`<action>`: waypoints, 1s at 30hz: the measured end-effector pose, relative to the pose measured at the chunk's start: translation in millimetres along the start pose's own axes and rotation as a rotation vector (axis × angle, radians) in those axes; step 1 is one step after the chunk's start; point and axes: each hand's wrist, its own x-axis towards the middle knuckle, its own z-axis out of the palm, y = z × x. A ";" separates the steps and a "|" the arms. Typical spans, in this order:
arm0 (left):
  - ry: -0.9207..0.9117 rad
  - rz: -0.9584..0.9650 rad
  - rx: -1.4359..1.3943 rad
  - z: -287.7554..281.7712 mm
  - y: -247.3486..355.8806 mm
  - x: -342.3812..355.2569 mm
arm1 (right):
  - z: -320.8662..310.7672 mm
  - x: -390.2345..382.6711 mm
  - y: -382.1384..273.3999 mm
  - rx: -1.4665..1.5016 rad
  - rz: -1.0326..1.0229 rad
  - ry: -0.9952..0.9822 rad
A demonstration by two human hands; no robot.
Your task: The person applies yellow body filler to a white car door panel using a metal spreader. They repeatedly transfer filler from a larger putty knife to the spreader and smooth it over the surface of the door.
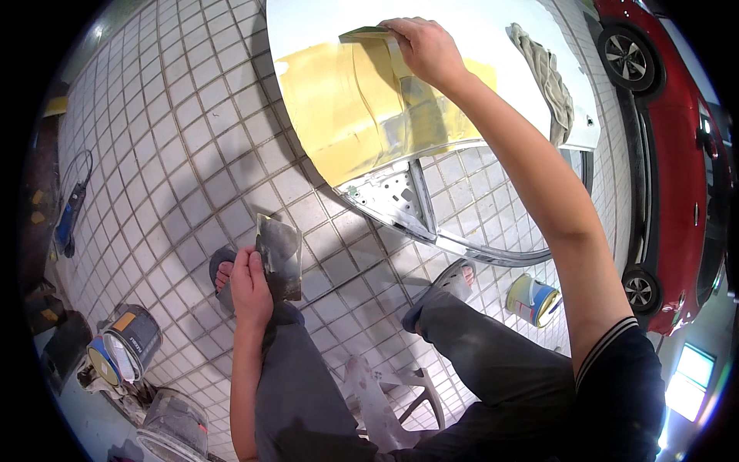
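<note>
Pinching the right end of a thin flat spreader point(362, 33) in the right hand point(425, 50), at the upper edge of the yellow filler point(331, 100) on the white car door point(481, 35), left of a crumpled grey cloth point(545, 85). Holding a dark, smeared plate point(282, 258) by its left edge in the left hand point(252, 286), well apart from the door, above the tiled floor point(200, 185) near a sandalled foot point(222, 276).

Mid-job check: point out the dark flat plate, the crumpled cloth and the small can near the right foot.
Dark flat plate point(282, 258): head view, middle of its face.
Crumpled cloth point(547, 83): head view, its middle folds.
Small can point(531, 301): head view, its side.
</note>
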 end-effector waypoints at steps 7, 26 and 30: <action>0.019 -0.004 -0.002 3.4 -0.5 -1.9 | 3.2 -18.2 -5.2 0.048 -0.011 -0.066; -0.015 -0.006 0.046 18.2 2.3 -3.6 | -21.9 -108.1 -44.7 0.104 -0.084 -0.151; -0.049 -0.015 0.060 15.6 -0.1 -1.3 | -24.5 -123.8 -54.5 0.138 -0.088 -0.130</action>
